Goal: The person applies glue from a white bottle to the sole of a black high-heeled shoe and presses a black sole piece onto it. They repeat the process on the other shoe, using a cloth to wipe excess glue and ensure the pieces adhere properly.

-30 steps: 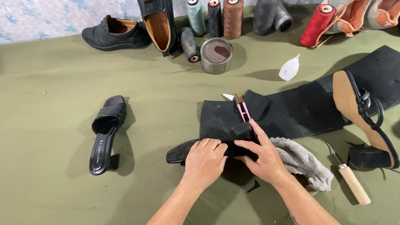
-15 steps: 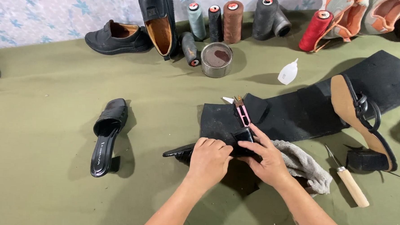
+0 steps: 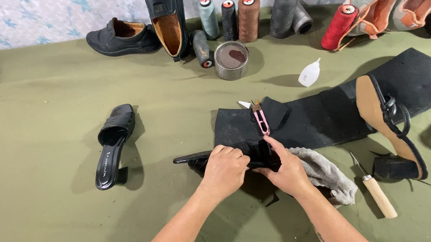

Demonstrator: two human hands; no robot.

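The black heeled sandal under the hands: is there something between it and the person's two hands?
Nothing visible. The left hand and the right hand both press directly on the black heeled sandal. The grey cloth lies beside the right hand, not between.

There was only one camera, and it sat on the person's head. It looked down and forward, from the near edge of the olive green cloth-covered table (image 3: 45, 128) toward its far edge. It was close to the work: the bare left hand (image 3: 224, 165) and the bare right hand (image 3: 283, 170) showed low in the middle, with both forearms coming up from the bottom edge. The far edge of the table met a pale blue patterned wall (image 3: 41, 12) at the top left. The table ran past the picture on the left, the right and the bottom, so no corner showed.
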